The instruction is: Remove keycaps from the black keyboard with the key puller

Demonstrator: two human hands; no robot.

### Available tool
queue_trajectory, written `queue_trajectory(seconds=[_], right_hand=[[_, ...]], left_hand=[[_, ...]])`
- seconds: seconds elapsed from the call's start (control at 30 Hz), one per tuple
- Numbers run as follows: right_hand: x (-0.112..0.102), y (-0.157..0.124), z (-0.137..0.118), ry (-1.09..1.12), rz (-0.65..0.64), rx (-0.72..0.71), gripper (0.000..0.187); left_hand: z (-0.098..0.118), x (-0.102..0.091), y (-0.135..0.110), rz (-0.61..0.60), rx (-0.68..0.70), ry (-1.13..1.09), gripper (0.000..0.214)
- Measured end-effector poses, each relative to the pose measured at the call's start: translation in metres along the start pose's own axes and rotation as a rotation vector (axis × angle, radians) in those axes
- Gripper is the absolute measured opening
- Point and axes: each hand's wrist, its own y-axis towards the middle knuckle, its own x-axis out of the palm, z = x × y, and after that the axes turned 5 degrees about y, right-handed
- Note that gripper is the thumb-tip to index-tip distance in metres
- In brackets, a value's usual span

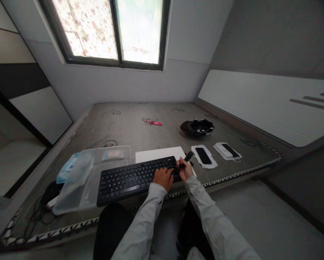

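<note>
The keyboard (134, 179) lies along the near edge of a grey mattress (124, 124). The left hand (163, 178) rests over its right end, grip indeterminable; the right hand (185, 169), close beside, is clamped on a dark tool (189, 156). Uneven pressure could tip the keyboard off the edge; careless strokes could dislodge keys (117, 182). A pale wall (189, 47) with a window (140, 32) stands beyond.

no text legible: keyboard (134, 180) and mattress (124, 126) markings too small, blurred.

Left hand (163, 177) rests on black keyboard (132, 180); right hand (185, 170) holds a small dark object (189, 156). Dark cap (197, 132) lies farther back on the mattress (121, 130).
</note>
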Motion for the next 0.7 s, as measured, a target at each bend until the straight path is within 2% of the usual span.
queue_trajectory(seconds=[0.1,0.17,0.33,0.43,0.53,0.7], right_hand=[[-0.008,0.002,-0.008,0.006,0.007,-0.077,0.049],[-0.017,0.003,-0.015,-0.117,0.011,-0.111,0.046],[-0.042,0.005,-0.025,-0.853,-0.041,-0.175,0.034],[-0.054,0.004,-0.020,-1.095,-0.104,-0.203,0.027],[-0.061,0.002,-0.009,-1.104,-0.125,-0.178,0.026],[-0.064,0.001,0.006,-0.965,-0.073,-0.159,0.020]], left_hand=[[0.001,-0.002,-0.001,0.000,-0.007,-0.002,0.033],[0.001,-0.003,-0.001,0.000,-0.009,-0.005,0.033],[0.003,-0.006,0.000,-0.006,-0.017,-0.010,0.032],[0.005,-0.009,0.000,-0.011,-0.024,-0.009,0.032],[0.006,-0.009,0.001,-0.014,-0.027,-0.004,0.031],[0.005,-0.007,0.001,-0.011,-0.026,0.007,0.032]])
